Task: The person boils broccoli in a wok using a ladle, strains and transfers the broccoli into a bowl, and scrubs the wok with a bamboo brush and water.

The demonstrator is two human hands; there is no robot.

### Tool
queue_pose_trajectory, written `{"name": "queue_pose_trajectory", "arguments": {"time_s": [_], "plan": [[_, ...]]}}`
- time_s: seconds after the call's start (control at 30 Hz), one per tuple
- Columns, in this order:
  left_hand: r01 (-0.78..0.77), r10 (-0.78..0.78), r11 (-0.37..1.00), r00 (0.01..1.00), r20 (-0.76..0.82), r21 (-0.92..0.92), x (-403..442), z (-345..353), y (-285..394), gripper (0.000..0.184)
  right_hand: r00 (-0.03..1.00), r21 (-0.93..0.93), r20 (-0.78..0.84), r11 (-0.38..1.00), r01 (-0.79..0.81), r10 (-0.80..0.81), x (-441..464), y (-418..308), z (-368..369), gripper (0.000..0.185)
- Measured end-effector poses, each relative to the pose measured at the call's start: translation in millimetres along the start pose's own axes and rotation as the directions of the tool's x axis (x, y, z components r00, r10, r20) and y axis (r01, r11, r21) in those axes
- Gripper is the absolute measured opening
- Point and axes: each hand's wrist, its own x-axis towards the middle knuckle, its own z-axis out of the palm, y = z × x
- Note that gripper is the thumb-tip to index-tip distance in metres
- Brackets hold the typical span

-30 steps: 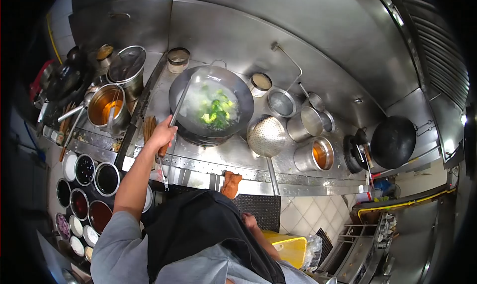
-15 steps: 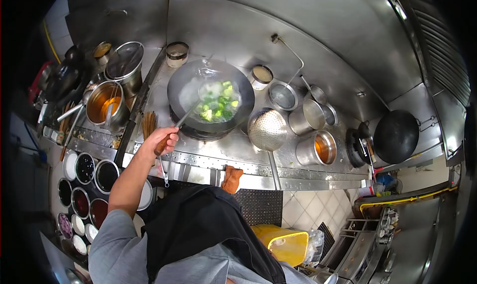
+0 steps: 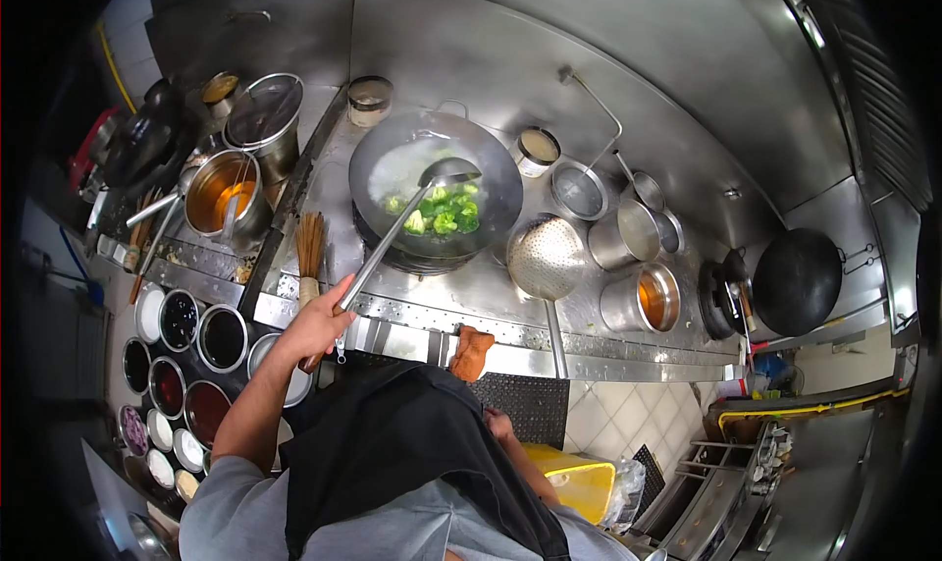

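My left hand (image 3: 319, 325) is closed around the handle of a long metal ladle (image 3: 390, 235) with a wooden end. The ladle's bowl is raised above the wok (image 3: 505, 193), its dark rounded underside showing. Bright green broccoli (image 3: 442, 213) lies in cloudy, steaming liquid inside the wok. Beside the black apron (image 3: 392, 453), low in front of my body, my right hand (image 3: 498, 425) has its fingers curled; anything in them is hidden. An orange-brown cloth (image 3: 472, 353) hangs over the counter edge between my hands.
A perforated strainer (image 3: 547, 257) rests right of the wok, near steel pots (image 3: 625, 235) and a pot of amber liquid (image 3: 655, 301). On the left are a bamboo brush (image 3: 309, 247), another amber-liquid pot (image 3: 208, 196) and several sauce containers (image 3: 222, 338). A yellow bin (image 3: 579, 484) stands below.
The ladle's bowl has come up out of the broccoli and liquid, and my left hand has moved back toward my body. My right hand has come into view beside the apron.
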Motion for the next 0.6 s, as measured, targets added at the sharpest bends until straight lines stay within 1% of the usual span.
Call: {"name": "queue_pose_trajectory", "arguments": {"time_s": [0.03,0.1,0.2,0.23,0.27,0.33,0.37,0.43,0.47,0.5,0.6], "plan": [[0.014,-0.014,1.0,1.0,0.017,0.011,-6.8,-0.9,2.4,0.074,1.0,-0.032,-0.015,0.999,-0.012,0.012,-2.5,-6.2,0.0,0.046],[0.018,-0.019,0.999,0.999,0.04,0.026,-18.2,-2.4,-3.0,0.073,1.0,-0.037,0.001,0.999,0.0,0.0,-7.8,-14.6,-0.9,0.045],[0.01,-0.014,0.998,0.997,0.069,0.055,-32.0,-13.4,-23.9,0.072,0.998,-0.063,-0.039,0.997,-0.049,0.046,-21.9,-18.3,-3.8,0.044],[0.004,-0.01,0.998,0.997,0.08,0.066,-34.9,-17.1,-25.9,0.072,1.0,-0.121,-0.005,0.993,-0.006,0.006,-17.3,-8.3,-7.2,0.043],[0.026,-0.034,0.993,0.997,0.072,0.112,-37.5,-20.9,-24.8,0.071,1.0,-0.128,0.01,0.992,0.01,-0.009,-13.8,2.9,-8.5,0.042],[0.069,-0.08,0.977,0.996,0.05,0.204,-44.7,-32.2,-12.6,0.07,0.996,-0.086,0.053,0.993,0.078,-0.073,19.9,59.8,-12.1,0.04],[0.107,-0.123,0.941,0.992,0.03,0.319,-42.3,-36.2,-6.8,0.068,0.99,-0.045,0.079,0.992,0.12,-0.116,38.9,92.1,-11.1,0.04],[0.017,-0.005,0.88,1.0,-0.027,0.474,-24.5,-39.4,-20.2,0.068,0.968,0.022,0.129,0.976,0.216,-0.217,70.8,145.1,-10.3,0.038],[-0.023,0.058,0.836,0.997,-0.047,0.548,-12.4,-39.2,-29.0,0.068,0.934,0.095,0.185,0.951,0.293,-0.306,82.1,166.3,-9.5,0.037],[-0.022,0.07,0.82,0.996,-0.063,0.572,0.6,-38.4,-33.4,0.067,0.997,-0.106,-0.077,0.994,0.014,-0.022,67.5,151.7,-1.0,0.037],[-0.075,0.243,0.74,0.956,-0.162,0.668,52.6,-27.3,-66.0,0.068,0.99,-0.129,0.038,0.982,0.139,-0.135,68.8,152.3,-8.7,0.037]]}}
